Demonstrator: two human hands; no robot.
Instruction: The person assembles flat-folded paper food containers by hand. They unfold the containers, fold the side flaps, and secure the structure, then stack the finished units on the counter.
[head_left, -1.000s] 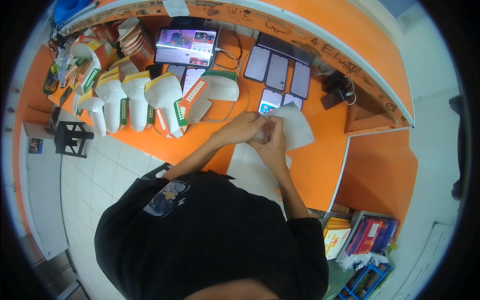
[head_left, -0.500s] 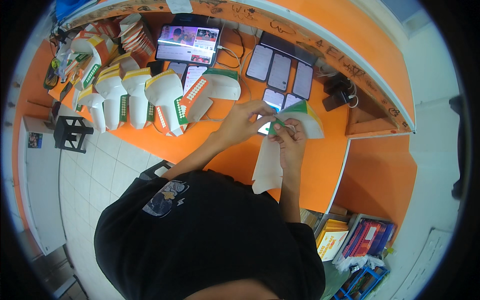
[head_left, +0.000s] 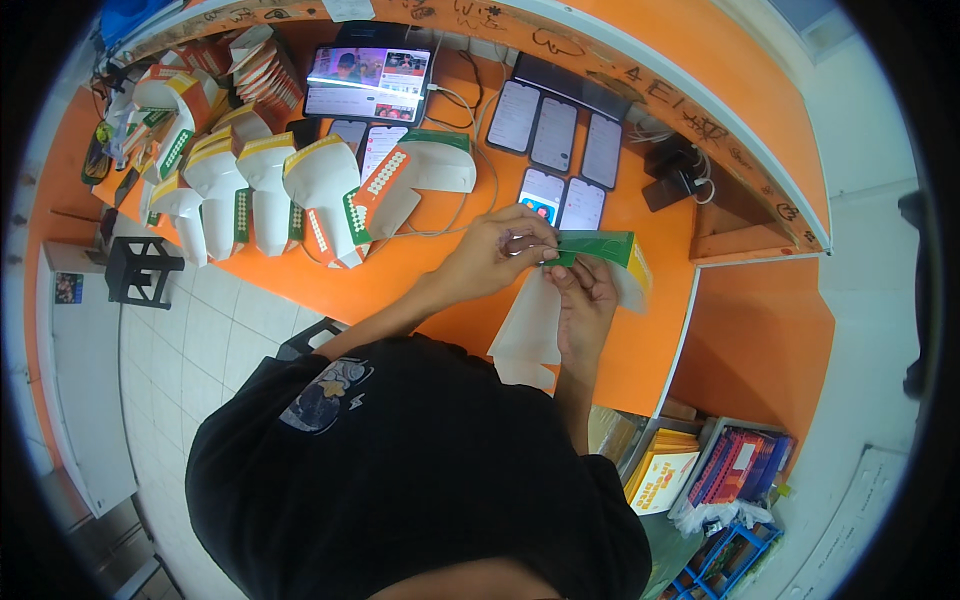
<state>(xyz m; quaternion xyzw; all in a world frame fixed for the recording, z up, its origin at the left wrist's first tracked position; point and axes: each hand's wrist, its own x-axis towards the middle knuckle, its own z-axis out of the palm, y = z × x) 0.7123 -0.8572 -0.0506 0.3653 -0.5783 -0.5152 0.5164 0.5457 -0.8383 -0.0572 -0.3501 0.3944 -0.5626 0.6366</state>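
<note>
A partly folded paper food carton point(head_left: 528, 322), white inside and green and yellow outside, is between my hands above the right part of the orange table. My left hand point(head_left: 492, 255) pinches a green edge of it with thumb and fingers. Close beside, my right hand point(head_left: 585, 308) grips the green flap from below with thumb and curled fingers. A long white panel hangs down toward my body, and the green and yellow end sticks out past my right hand. My fingers partly hide the fold where both hands meet.
Several folded cartons point(head_left: 325, 180) stand in a row on the table point(head_left: 400, 285) to the left; stacked cartons point(head_left: 265, 70) lie behind. A tablet point(head_left: 368, 85) and several phones point(head_left: 553, 135) rest at the back, with cables. Books point(head_left: 735, 468) stand at the lower right; a black stool point(head_left: 143, 270) is left.
The carton has turned in my hands, so more of its green outer side shows. Its white panel has swung slightly left. Both hands keep hold of it close together.
</note>
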